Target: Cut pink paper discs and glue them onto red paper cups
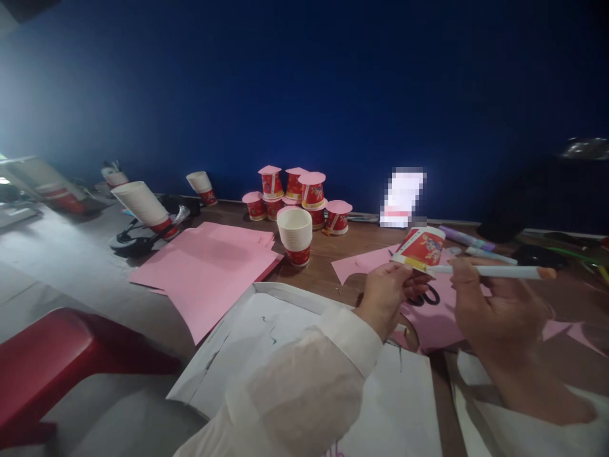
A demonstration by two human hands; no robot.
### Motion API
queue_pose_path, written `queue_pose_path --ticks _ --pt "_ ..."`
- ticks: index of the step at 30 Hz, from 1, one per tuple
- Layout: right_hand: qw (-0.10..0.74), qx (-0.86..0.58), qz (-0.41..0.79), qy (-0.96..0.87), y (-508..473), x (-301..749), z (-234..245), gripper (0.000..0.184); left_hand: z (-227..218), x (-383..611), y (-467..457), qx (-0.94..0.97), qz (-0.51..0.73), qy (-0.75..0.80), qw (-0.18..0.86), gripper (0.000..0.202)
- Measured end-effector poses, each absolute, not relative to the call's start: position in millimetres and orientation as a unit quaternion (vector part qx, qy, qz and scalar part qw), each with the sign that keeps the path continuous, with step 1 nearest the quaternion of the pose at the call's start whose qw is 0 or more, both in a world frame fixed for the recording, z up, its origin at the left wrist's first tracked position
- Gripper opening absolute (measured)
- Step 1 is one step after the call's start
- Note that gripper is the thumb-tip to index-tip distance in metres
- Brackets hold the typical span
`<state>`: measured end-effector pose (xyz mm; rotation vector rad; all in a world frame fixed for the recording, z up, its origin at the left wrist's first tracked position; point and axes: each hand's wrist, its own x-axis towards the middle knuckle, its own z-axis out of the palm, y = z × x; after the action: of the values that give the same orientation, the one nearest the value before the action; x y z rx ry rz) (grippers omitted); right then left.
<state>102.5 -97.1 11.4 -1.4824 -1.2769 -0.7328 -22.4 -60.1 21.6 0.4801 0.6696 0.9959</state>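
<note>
In L hand (387,295), cup (421,247) was red w/ multicolour print, yellow band at rim. In R hand (485,304), pen (495,271) was white, orange tip. Just below L hand, scissors (428,296) had black handles. Left of L hand, paper sheets (209,266) were plain pink. Beyond those, cup stack (295,235) was white, red base. Further back, cup cluster (299,193) was red w/ pink tops. Behind R hand, marker (464,238) was purple. Table (361,241) brown, wall (333,95) deep blue.

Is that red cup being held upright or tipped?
Tipped: the red cup leans rightward in the left hand; the right hand holds a pen.
</note>
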Motion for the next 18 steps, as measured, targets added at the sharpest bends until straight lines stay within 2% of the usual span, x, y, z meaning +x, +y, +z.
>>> queue_pose_path --ticks 9,14,18 --pt "0.495 -0.631 -0.308 -0.513 -96.2 103.7 11.4 0.033 23.5 -23.7 -61.0 0.222 0.464 0.307 0.801 0.007" --pt "0.499 -0.626 -0.314 -0.51 -95.3 104.9 8.2 0.035 28.5 -24.2 -64.0 0.22 0.466 0.311 0.799 0.018" --pt "0.481 -0.644 -0.304 -0.511 -95.9 105.6 8.9 0.04 27.5 -24.4 -63.3 0.217 0.465 0.309 0.801 0.017"
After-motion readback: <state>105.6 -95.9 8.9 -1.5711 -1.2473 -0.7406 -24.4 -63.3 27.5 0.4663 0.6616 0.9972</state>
